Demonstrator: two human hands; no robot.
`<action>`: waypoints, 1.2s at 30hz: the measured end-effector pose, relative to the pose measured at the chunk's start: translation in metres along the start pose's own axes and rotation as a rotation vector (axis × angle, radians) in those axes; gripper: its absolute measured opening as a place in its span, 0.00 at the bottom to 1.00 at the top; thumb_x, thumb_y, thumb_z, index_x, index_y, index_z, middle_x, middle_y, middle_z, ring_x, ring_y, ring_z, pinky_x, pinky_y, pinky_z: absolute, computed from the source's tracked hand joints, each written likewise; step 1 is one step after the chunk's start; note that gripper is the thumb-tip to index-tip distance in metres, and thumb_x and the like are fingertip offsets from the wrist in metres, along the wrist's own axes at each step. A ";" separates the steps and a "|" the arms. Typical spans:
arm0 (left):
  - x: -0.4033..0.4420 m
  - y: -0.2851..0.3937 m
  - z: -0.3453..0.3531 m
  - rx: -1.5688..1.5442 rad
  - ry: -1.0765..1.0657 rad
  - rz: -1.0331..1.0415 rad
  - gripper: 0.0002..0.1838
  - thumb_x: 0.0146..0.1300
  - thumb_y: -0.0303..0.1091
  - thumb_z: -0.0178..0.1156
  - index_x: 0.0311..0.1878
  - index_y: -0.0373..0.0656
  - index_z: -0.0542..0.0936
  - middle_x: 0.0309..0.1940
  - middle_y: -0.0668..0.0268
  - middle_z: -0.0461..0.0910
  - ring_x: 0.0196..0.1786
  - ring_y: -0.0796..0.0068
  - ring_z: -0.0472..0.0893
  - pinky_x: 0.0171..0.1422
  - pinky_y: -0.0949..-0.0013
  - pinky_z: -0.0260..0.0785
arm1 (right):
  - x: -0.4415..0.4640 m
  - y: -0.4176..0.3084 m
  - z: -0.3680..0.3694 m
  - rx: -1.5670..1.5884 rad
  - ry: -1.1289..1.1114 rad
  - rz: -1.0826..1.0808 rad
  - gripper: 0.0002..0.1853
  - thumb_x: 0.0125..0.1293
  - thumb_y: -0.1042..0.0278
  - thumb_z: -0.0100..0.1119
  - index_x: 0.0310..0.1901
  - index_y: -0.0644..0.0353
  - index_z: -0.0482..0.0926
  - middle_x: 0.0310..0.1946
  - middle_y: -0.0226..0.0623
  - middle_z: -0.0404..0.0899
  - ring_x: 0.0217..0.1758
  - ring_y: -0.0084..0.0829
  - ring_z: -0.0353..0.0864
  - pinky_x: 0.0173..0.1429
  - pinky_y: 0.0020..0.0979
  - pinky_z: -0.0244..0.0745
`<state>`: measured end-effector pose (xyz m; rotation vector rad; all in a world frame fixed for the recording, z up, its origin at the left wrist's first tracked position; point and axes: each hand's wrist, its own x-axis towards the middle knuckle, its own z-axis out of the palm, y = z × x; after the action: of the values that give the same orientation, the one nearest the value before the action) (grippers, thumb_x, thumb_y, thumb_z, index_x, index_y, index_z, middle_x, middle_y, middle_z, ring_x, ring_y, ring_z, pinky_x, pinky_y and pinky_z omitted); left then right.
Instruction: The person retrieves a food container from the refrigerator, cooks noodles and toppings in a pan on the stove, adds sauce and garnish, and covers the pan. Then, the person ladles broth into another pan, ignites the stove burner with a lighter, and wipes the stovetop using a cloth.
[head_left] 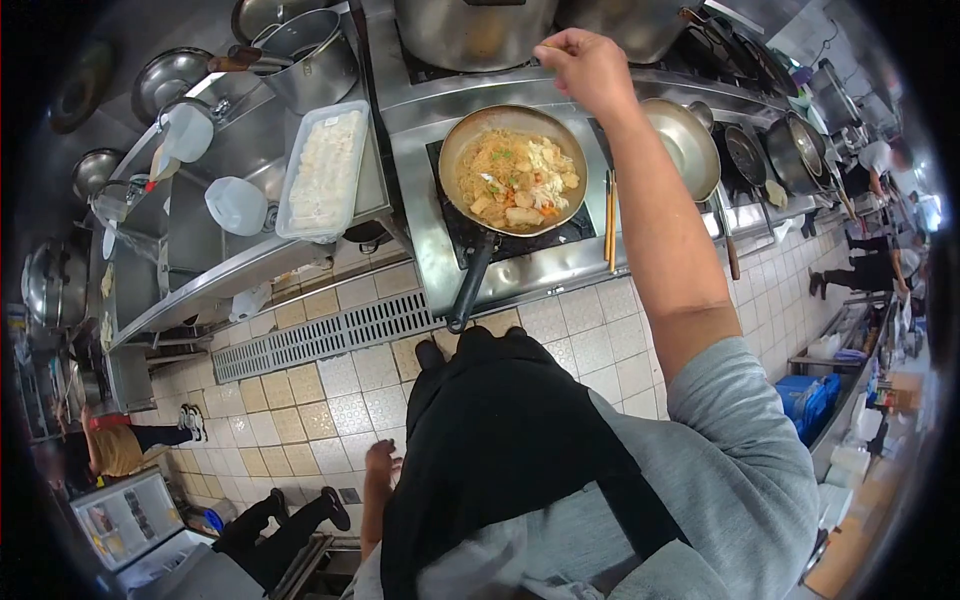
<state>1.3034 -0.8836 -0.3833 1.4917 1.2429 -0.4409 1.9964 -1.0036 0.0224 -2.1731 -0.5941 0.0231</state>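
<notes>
Noodles (488,165) sat in pan (508,117) on stove (560,267), chopsticks (611,225) just right of it. Right hand (588,68) was up past pan's far rim, fingertips pinched, couldn't tell on what. Left hand (380,464) hung low by apron (500,425), grip unclear tbh.

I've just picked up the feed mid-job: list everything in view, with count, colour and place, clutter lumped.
Wide metal stove: 1, silver, ahead
Round metal frying pan with black handle: 1, silver-brown, on the stove
Noodles with mixed chunks: 1 heap, tan, in that pan
Long slim sticks: 2, mostly tan, right of that pan
Large round metal pots: 2, silver, stove's back
Rectangular plastic tub of white pieces: 1, clear, left of stove
Slotted metal floor grate: 1, grey, left
Other cookware: several, mostly silver, both sides
Other people: at least 4, mixed clothing, edges
Apron: 1, black, own torso
Right hand: 1, bare, raised over stove
Left hand: 1, bare, lowered
</notes>
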 end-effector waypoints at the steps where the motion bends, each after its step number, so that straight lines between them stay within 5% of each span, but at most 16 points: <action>1: 0.011 -0.001 -0.011 -0.136 0.035 0.014 0.16 0.64 0.40 0.55 0.54 0.48 0.76 0.40 0.67 0.79 0.32 0.67 0.81 0.32 0.62 0.72 | 0.000 -0.002 0.004 -0.007 0.003 0.003 0.10 0.67 0.68 0.58 0.45 0.62 0.83 0.28 0.31 0.83 0.29 0.21 0.79 0.37 0.26 0.76; 3: 0.007 0.056 -0.039 -0.521 0.119 -0.278 0.19 0.64 0.39 0.58 0.57 0.48 0.74 0.44 0.66 0.79 0.32 0.66 0.81 0.33 0.62 0.72 | 0.000 0.000 0.014 0.032 -0.028 -0.110 0.09 0.67 0.68 0.58 0.42 0.65 0.82 0.29 0.31 0.83 0.29 0.21 0.80 0.37 0.26 0.76; 8: 0.030 0.129 -0.073 -0.415 0.176 -0.165 0.25 0.64 0.40 0.60 0.63 0.47 0.70 0.46 0.64 0.79 0.34 0.68 0.81 0.34 0.65 0.70 | -0.007 0.000 0.015 0.005 -0.006 -0.193 0.08 0.65 0.68 0.60 0.37 0.65 0.82 0.30 0.30 0.82 0.29 0.20 0.79 0.37 0.25 0.76; 13: 0.036 0.202 -0.056 -0.348 0.068 0.050 0.26 0.64 0.41 0.61 0.63 0.45 0.70 0.48 0.65 0.79 0.39 0.71 0.82 0.39 0.67 0.72 | -0.030 -0.042 0.009 -0.081 0.424 -0.188 0.06 0.59 0.69 0.66 0.34 0.61 0.82 0.29 0.31 0.82 0.28 0.19 0.78 0.36 0.25 0.74; 14: 0.033 0.219 -0.047 -0.337 0.027 0.117 0.26 0.65 0.42 0.61 0.63 0.44 0.70 0.48 0.65 0.79 0.40 0.71 0.81 0.40 0.68 0.72 | -0.027 -0.035 0.011 -0.082 0.423 -0.185 0.06 0.59 0.69 0.66 0.34 0.61 0.82 0.29 0.31 0.82 0.28 0.19 0.78 0.36 0.25 0.74; 16: 0.021 0.260 -0.028 -0.314 -0.066 0.228 0.27 0.65 0.43 0.60 0.64 0.42 0.69 0.50 0.64 0.78 0.41 0.72 0.81 0.43 0.70 0.72 | -0.018 -0.005 0.022 0.076 0.083 -0.025 0.07 0.57 0.69 0.65 0.37 0.60 0.84 0.32 0.38 0.84 0.36 0.30 0.83 0.46 0.31 0.76; 19: -0.004 0.327 0.000 -0.269 -0.251 0.350 0.27 0.68 0.44 0.58 0.65 0.41 0.68 0.53 0.61 0.78 0.45 0.71 0.81 0.48 0.71 0.73 | -0.016 0.041 0.039 -0.120 -0.149 -0.059 0.07 0.56 0.68 0.66 0.34 0.60 0.83 0.32 0.39 0.84 0.35 0.31 0.83 0.44 0.31 0.76; 25: -0.041 0.418 0.048 -0.449 -0.624 0.303 0.27 0.72 0.44 0.53 0.68 0.42 0.64 0.56 0.57 0.77 0.45 0.68 0.82 0.49 0.65 0.76 | -0.055 0.084 0.044 0.076 0.002 0.055 0.09 0.60 0.65 0.65 0.37 0.61 0.83 0.31 0.39 0.84 0.32 0.28 0.82 0.42 0.30 0.76; 27: -0.039 0.430 0.062 -0.536 -0.635 0.249 0.23 0.71 0.44 0.54 0.64 0.43 0.66 0.48 0.60 0.80 0.36 0.73 0.81 0.39 0.67 0.75 | -0.086 0.113 0.049 0.163 -0.006 -0.031 0.10 0.63 0.63 0.63 0.38 0.63 0.82 0.28 0.38 0.83 0.30 0.25 0.79 0.39 0.30 0.74; 29: -0.027 0.431 0.071 -0.447 -0.635 0.250 0.16 0.72 0.41 0.54 0.56 0.44 0.69 0.34 0.66 0.78 0.23 0.80 0.74 0.25 0.74 0.67 | -0.127 0.136 0.047 0.206 -0.026 0.122 0.12 0.65 0.61 0.62 0.38 0.64 0.81 0.25 0.36 0.81 0.28 0.23 0.76 0.36 0.29 0.72; 34: -0.063 0.440 0.071 -0.378 -0.496 0.287 0.09 0.71 0.38 0.53 0.48 0.45 0.70 0.24 0.72 0.70 0.16 0.85 0.64 0.15 0.80 0.52 | -0.256 0.218 0.034 0.092 -0.218 0.480 0.16 0.66 0.56 0.61 0.33 0.64 0.81 0.22 0.37 0.79 0.26 0.25 0.76 0.34 0.30 0.71; 36: -0.060 0.434 0.066 -0.396 -0.476 0.267 0.08 0.72 0.37 0.52 0.48 0.45 0.69 0.24 0.73 0.69 0.15 0.87 0.63 0.15 0.81 0.51 | -0.314 0.269 0.040 -0.014 -0.230 0.386 0.13 0.66 0.61 0.61 0.30 0.62 0.79 0.19 0.30 0.76 0.20 0.19 0.72 0.26 0.26 0.68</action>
<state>1.6768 -0.9081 -0.1454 1.1073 0.6930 -0.3214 1.8182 -1.2461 -0.2643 -2.2849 -0.2920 0.4813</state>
